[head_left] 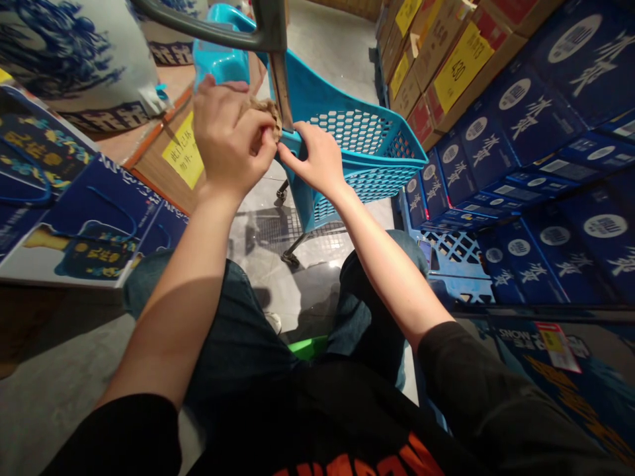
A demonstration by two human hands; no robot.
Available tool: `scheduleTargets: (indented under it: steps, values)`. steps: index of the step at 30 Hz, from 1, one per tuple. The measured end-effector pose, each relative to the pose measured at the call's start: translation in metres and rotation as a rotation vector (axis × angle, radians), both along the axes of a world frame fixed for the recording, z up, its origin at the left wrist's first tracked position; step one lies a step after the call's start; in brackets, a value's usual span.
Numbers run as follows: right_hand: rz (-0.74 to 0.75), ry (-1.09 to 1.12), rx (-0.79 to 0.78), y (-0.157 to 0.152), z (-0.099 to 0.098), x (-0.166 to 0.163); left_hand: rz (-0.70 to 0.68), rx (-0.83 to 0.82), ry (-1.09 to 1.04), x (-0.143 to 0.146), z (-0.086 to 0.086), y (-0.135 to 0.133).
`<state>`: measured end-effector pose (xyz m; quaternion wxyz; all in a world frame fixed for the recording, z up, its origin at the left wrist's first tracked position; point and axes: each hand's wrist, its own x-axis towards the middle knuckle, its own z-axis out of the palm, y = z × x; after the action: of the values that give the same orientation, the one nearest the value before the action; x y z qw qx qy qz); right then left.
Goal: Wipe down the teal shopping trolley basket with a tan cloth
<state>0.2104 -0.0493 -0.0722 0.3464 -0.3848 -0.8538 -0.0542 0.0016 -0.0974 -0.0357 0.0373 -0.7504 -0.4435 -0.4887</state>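
Note:
In front of me stands a blue plastic shopping cart (357, 132) with a perforated basket, a metal upright (280, 92) and a dark grey handle (208, 32). My left hand (231, 135) is closed around a crumpled brown cloth (268, 112), right beside the upright. The cloth is mostly hidden by my fingers. My right hand (317, 155) rests on the cart's blue frame just below the upright, thumb and fingers curled over its edge. A blue moulded plastic part (223, 59) of the cart shows behind my left hand.
Stacked dark blue boxes (476, 145) line the right side, above a blue plastic pallet (451, 254). Cardboard cartons (446, 59) with yellow price signs stand farther back. On the left are large blue-and-white jars (69, 53) and blue gift boxes (84, 218). The cart's caster (290, 259) stands on shiny floor tiles.

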Motion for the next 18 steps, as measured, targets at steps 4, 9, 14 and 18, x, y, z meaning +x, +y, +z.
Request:
scheduleTargets:
  steps: [4,9,14,18]
  values:
    - [-0.006,-0.005,-0.032,-0.002,0.004,0.001,0.065,0.01,-0.044,-0.01,0.004,0.007]
    - [-0.018,-0.004,-0.038,-0.005,0.007,-0.002,0.034,0.229,-0.498,-0.04,-0.008,0.041]
    - [-0.019,-0.001,-0.013,-0.006,0.005,-0.001,0.076,0.222,-0.235,-0.014,-0.012,0.02]
    - [-0.035,-0.039,-0.033,-0.009,0.007,0.002,-0.01,0.025,0.101,0.007,-0.002,-0.005]
